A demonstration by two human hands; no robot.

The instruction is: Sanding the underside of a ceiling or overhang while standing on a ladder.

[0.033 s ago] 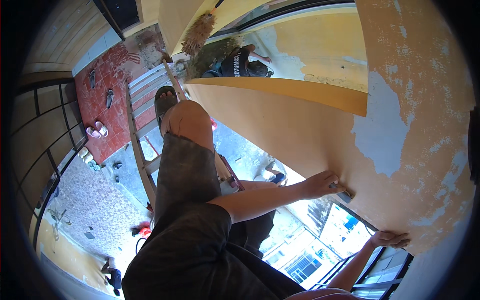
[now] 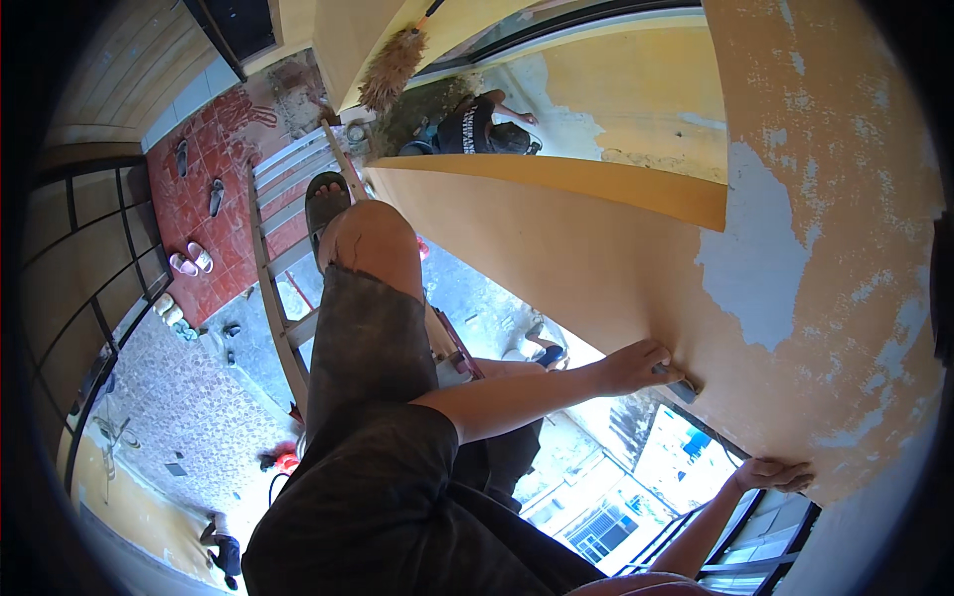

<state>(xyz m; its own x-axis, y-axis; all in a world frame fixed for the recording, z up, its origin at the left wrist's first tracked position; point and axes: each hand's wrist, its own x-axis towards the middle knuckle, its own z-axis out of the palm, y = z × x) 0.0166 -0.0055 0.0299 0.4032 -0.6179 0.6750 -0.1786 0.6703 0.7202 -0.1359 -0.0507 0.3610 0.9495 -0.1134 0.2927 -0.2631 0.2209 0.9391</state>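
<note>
My left hand is closed around a scraper, whose blade lies against the orange-painted wall. Only the scraper's end shows past my fingers. Lower and farther right, my right hand rests at the wall's bottom edge, its fingers stretched along the surface and its thumb side hard to see. Above the scraper, a pale grey patch shows where paint is gone, and smaller bare streaks run to its right.
A wooden ladder stands beside my sandalled foot, well above the floor. A person crouches behind the wall, near a feather duster. Another person is at the lower left. Pink slippers lie on red tiles.
</note>
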